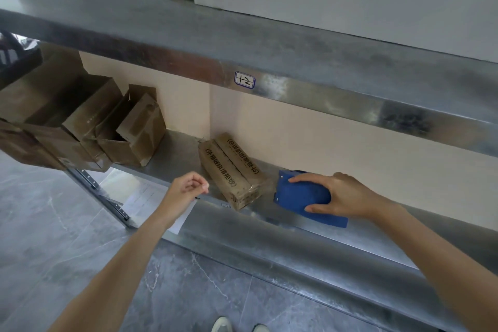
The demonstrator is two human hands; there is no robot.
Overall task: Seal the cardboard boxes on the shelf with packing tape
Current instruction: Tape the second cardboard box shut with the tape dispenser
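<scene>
A metal shelf [350, 240] ran across the view at a slant, w/ a second shelf level above it and grey stone floor [67, 237] below. At the shelf's far L end stood a cluster of open boxes [134, 129], flaps up and unsealed. Near the middle lay a small box [231, 170], flaps shut, printed text on top, one corner right at the shelf's front edge; whether tape was already on it couldn't be told. Just R of it, on the shelf, sat a blue tape dispenser [304, 195], w/ the R hand [347, 197] wrapped over it, fingers on top, thumb underneath. The L hand [186, 187] hovered by the front edge, just L of the small box, fingers curled in against the thumb, nothing seen in it. A paper sheet [145, 197] showed below that hand. A small label [244, 80] reading "1-2" sat on the upper level's lip.

Likely risks: the small box was light and at the edge, so dragging tape over it w/o the L hand steadying it could slide it off. The dispenser's cutting edge could also nick fingers held close.
</scene>
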